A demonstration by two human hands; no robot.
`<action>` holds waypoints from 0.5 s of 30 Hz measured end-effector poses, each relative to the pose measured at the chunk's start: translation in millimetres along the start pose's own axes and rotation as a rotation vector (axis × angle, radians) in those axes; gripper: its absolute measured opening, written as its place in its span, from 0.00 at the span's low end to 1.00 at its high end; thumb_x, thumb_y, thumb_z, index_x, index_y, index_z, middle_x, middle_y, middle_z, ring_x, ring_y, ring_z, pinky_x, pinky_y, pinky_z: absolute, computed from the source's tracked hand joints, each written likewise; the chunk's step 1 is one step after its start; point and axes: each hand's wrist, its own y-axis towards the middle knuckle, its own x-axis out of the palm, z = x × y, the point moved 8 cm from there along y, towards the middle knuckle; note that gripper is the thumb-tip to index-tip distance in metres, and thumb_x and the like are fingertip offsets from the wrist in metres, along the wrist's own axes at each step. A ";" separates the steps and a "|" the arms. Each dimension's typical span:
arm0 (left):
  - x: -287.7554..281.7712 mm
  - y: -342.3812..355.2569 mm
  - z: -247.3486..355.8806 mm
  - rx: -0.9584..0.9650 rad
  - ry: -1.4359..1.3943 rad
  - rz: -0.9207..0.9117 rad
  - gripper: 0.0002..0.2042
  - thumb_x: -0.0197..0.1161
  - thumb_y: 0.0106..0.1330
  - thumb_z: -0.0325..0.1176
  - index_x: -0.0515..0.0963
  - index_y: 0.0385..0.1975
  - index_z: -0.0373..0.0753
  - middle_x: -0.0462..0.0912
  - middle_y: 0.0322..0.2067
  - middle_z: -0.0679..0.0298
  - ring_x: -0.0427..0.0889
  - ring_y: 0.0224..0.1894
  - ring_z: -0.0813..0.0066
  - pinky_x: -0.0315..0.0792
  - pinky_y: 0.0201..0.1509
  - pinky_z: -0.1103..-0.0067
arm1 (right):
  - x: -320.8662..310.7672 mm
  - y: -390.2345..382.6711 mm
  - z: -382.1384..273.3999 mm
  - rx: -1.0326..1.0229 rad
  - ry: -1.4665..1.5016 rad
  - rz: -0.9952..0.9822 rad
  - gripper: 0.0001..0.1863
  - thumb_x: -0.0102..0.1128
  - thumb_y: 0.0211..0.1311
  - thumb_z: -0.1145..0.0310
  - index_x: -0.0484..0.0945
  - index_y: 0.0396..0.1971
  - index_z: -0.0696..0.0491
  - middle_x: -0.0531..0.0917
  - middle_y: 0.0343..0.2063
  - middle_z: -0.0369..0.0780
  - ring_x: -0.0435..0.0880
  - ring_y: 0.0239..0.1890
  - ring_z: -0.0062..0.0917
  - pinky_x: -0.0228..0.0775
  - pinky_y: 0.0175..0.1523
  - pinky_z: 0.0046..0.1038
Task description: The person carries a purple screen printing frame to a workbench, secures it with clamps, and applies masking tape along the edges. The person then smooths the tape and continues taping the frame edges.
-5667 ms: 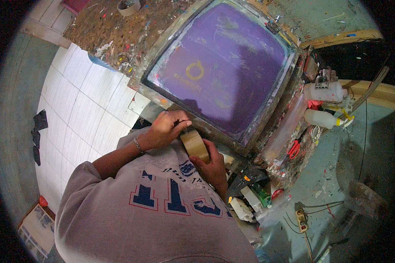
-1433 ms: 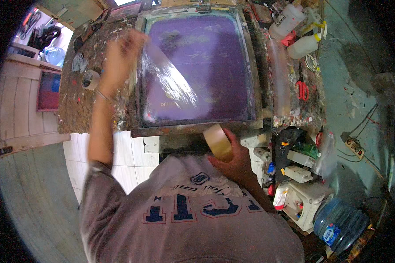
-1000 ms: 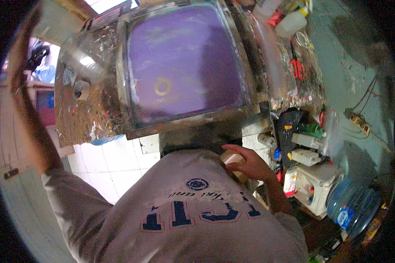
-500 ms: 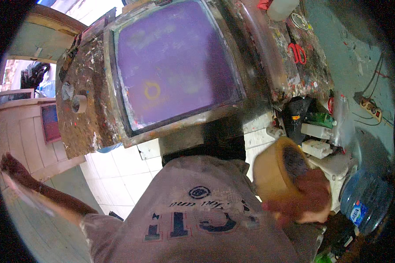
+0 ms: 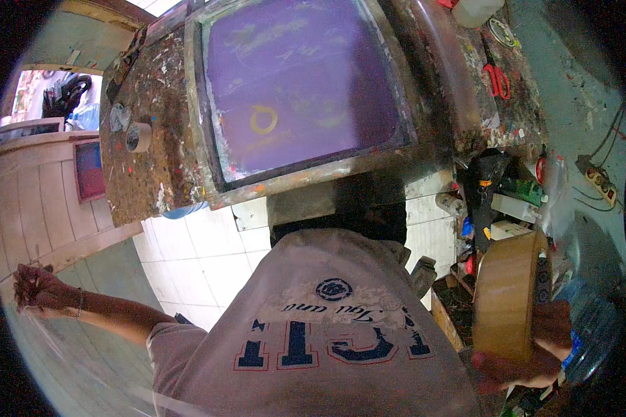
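Note:
My right hand (image 5: 535, 351) grips a wide roll of brownish packing tape (image 5: 503, 299) from below, at the right of my body. Far out to the left, my left hand (image 5: 46, 292) is closed, fingers pinched on a clear strip of tape (image 5: 62, 351). Faint shiny streaks of that strip run down from it past my left sleeve to the lower edge. In front of me a framed printing screen (image 5: 299, 90) with a purple mesh lies on the paint-stained workbench (image 5: 161, 170). A yellowish ring mark shows on its mesh.
A smaller tape roll (image 5: 139, 137) stands on the bench's left side. Red-handled scissors (image 5: 496, 82) lie on the right side, near a white container (image 5: 476, 10). A power strip (image 5: 598, 185) hangs by the right wall. A large blue water bottle (image 5: 595, 337) stands below it.
My right hand has carried the tape roll outward to the right and turned it. My left hand has dropped slightly lower, and its clear strip shows more. The view has shifted a little.

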 end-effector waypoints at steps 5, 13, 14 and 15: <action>-7.8 0.1 -2.0 0.003 0.194 -0.097 0.04 0.64 0.60 0.34 0.81 0.32 0.43 0.77 0.32 0.66 0.69 0.38 0.69 0.67 0.41 0.76 | 1.7 -4.5 6.1 0.044 0.005 -0.028 0.17 0.76 0.45 0.55 0.84 0.36 0.42 0.84 0.29 0.39 0.86 0.29 0.31 0.79 0.33 0.36; -77.3 32.9 43.5 0.086 0.093 -0.070 0.06 0.56 0.65 0.26 0.76 0.37 0.31 0.73 0.34 0.63 0.70 0.37 0.71 0.64 0.51 0.76 | 19.1 52.6 47.4 0.253 0.808 0.522 0.19 0.67 0.54 0.57 0.79 0.40 0.55 0.83 0.37 0.44 0.82 0.41 0.33 0.75 0.46 0.34; -70.9 36.9 57.3 0.220 0.505 -0.183 0.07 0.55 0.67 0.27 0.75 0.38 0.30 0.74 0.35 0.61 0.71 0.39 0.71 0.64 0.55 0.74 | -6.2 49.7 67.6 0.197 0.760 0.783 0.14 0.62 0.58 0.61 0.82 0.35 0.57 0.85 0.35 0.45 0.84 0.38 0.31 0.76 0.43 0.33; -40.9 37.4 74.1 0.406 0.935 -0.237 0.07 0.54 0.68 0.28 0.74 0.39 0.30 0.74 0.37 0.60 0.72 0.42 0.70 0.64 0.59 0.73 | -22.8 54.7 84.3 0.120 0.698 1.018 0.13 0.57 0.63 0.65 0.84 0.29 0.60 0.87 0.32 0.45 0.86 0.35 0.30 0.76 0.41 0.32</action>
